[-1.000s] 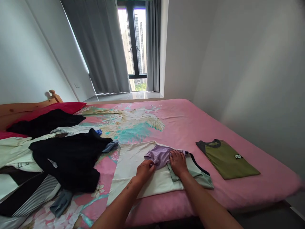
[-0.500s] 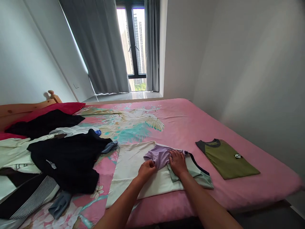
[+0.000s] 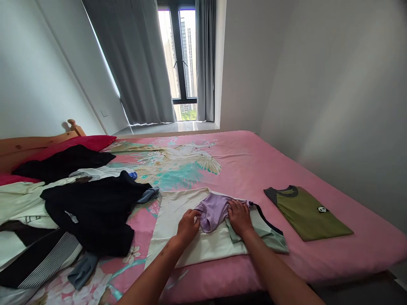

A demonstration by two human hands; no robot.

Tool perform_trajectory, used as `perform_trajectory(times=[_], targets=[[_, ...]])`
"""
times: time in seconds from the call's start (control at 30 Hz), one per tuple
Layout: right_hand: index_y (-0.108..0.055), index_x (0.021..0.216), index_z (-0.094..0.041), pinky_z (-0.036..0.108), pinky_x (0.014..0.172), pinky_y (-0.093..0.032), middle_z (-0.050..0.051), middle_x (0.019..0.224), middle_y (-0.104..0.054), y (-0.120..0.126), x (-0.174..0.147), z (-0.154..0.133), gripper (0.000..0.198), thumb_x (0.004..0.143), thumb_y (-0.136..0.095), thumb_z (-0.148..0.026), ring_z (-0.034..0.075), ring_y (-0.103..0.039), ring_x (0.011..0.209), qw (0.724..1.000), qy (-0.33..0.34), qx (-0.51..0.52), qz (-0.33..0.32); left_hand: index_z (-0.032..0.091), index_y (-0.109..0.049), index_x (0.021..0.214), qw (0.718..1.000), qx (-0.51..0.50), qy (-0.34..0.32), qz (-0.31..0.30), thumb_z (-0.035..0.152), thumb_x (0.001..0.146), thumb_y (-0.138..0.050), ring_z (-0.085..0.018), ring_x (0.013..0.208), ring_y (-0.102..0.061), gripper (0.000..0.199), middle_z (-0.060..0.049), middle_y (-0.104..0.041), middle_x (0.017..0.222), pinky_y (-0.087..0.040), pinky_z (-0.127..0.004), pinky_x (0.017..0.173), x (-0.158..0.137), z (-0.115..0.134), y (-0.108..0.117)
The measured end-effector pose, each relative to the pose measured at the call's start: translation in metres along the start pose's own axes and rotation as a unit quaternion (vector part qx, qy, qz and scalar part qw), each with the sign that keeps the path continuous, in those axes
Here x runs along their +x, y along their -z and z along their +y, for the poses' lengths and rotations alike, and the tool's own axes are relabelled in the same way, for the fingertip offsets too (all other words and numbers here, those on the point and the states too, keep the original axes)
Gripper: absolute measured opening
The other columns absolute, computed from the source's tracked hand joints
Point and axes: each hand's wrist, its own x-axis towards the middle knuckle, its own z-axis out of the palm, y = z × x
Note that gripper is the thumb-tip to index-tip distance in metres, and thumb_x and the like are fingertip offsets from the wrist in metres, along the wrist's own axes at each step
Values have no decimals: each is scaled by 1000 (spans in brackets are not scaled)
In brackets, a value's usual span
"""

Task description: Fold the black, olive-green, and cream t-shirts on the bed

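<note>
A T-shirt (image 3: 178, 237) lies face down on the bed, with a cream body, a black neckband and sleeves of two colours. Its purple sleeve (image 3: 213, 214) is folded inward over the body. The cuff edge of that sleeve is pinched in the fingers of my left hand (image 3: 188, 224). Flat across the shoulder end of the purple sleeve rests my right hand (image 3: 239, 215), fingers stretched out. The green sleeve (image 3: 270, 239) shows beneath and to the right of my right wrist. My left fingertips are partly hidden behind the hand.
To the right lies a folded olive T-shirt (image 3: 313, 216) with a panda patch. Heaped on the left are a black T-shirt (image 3: 95, 212) and other clothes. The pink bedspread (image 3: 241, 156) reaches back towards the window. A red pillow (image 3: 92, 144) lies by the wooden headboard (image 3: 34, 142).
My left hand has shifted left and slightly away from me, from the sleeve's lower corner to its cuff edge. The purple sleeve lies more spread. My right hand stays on the shoulder.
</note>
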Motion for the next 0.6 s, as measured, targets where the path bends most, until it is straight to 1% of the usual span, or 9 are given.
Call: perform_trajectory(times=[0.1,0.17,0.23,0.3,0.37,0.43,0.5,0.6], targets=[[-53,124,-21,40,108,-17,5,131,-51,1,0,0,38,89,-38,-27,21,-37,126,1000,2,-3,2,22,-64,98,999,22,-10,30,9,72,-52,-20,105,-52,31,-6,-59,107,-37,-32,93,22,0,-1],[-52,124,-21,40,108,-16,5,131,-51,1,0,0,38,90,-37,-27,20,-37,126,1000,4,-4,3,24,-66,96,999,27,-12,33,9,70,-55,-21,108,-51,32,-5,-60,107,-35,-34,95,35,-1,-4],[-52,124,-22,40,109,-16,5,131,-52,1,0,1,38,90,-37,-27,20,-37,126,1000,6,-5,3,25,-68,89,999,22,-9,30,12,70,-57,-22,105,-53,26,-4,-63,102,-36,-34,94,46,-4,-7],[-52,124,-22,40,108,-17,4,131,-52,1,0,1,38,90,-37,-27,20,-37,126,1000,7,-6,4,26,-69,87,999,6,5,32,17,75,-55,-19,99,-57,21,-2,-66,98,-38,-31,91,53,-12,-8],[-52,124,-22,41,108,-17,5,131,-51,1,0,2,38,90,-38,-28,20,-37,126,1000,9,-8,7,25,-69,93,998,-14,36,45,21,81,-48,-17,92,-60,24,-2,-68,96,-42,-28,86,57,-23,-8],[-52,124,-22,41,109,-17,5,131,-51,1,0,2,37,90,-38,-28,20,-37,126,1000,9,-10,10,22,-67,96,995,-32,74,59,21,84,-42,-16,89,-62,28,-3,-70,96,-45,-26,81,58,-35,-7],[-52,124,-22,40,109,-17,5,131,-51,1,-1,1,37,90,-38,-28,20,-37,125,1000,8,-11,9,20,-67,95,992,-44,100,64,21,83,-42,-16,88,-63,28,-4,-71,95,-45,-25,79,59,-43,-4],[-52,124,-21,40,109,-17,5,131,-51,1,-1,1,37,90,-38,-28,20,-37,125,1000,8,-11,7,19,-68,93,991,-47,117,55,21,81,-42,-17,86,-64,28,-4,-71,93,-45,-24,76,60,-44,0]])
